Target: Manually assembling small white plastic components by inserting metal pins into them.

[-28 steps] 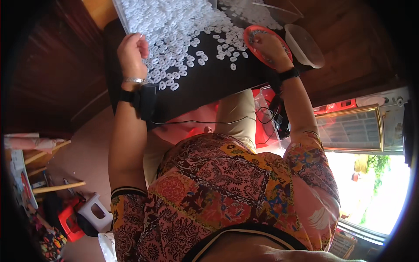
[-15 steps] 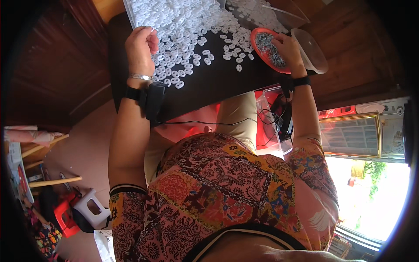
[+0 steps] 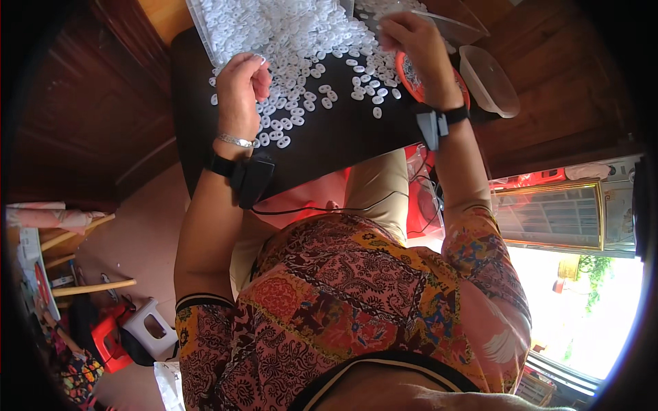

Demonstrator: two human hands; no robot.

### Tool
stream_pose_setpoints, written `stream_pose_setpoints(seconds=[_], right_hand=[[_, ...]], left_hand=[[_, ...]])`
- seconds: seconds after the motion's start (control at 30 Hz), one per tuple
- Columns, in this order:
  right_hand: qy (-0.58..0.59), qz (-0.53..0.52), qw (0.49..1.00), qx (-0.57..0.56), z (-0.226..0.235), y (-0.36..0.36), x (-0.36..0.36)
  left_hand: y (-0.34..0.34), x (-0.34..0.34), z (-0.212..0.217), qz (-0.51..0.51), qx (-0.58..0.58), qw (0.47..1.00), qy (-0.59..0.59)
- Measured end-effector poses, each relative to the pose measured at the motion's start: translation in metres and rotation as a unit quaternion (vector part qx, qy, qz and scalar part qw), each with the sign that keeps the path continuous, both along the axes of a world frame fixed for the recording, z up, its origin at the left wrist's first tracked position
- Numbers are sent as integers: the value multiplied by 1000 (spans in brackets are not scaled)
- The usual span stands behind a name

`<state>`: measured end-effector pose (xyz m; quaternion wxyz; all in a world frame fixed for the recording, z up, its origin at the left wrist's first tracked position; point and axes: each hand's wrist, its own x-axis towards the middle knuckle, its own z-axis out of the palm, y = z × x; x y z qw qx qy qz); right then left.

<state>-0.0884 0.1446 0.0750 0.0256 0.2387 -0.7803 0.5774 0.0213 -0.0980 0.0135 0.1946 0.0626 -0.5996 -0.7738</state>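
Both hands moved closer: my left hand (image 3: 241,82) pinches a white ring (image 3: 260,60) from the heap (image 3: 295,34), my right hand (image 3: 415,41) grips the red dish (image 3: 411,75), so sorting continues.

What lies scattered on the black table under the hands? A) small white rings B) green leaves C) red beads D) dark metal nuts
A: small white rings cover the far part of the black table, with the left hand curled over their near edge and the right hand raised above them.
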Motion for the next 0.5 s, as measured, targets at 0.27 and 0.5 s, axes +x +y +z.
stream_pose_setpoints(seconds=[0.27,0.5], right_hand=[[-173,204,954,-132,-19,-89,-19],[-246,212,932,-160,-36,-103,11]], left_hand=[[-11,-9,-4,5,71,997,-25],[3,4,17,-38,58,998,-2]])
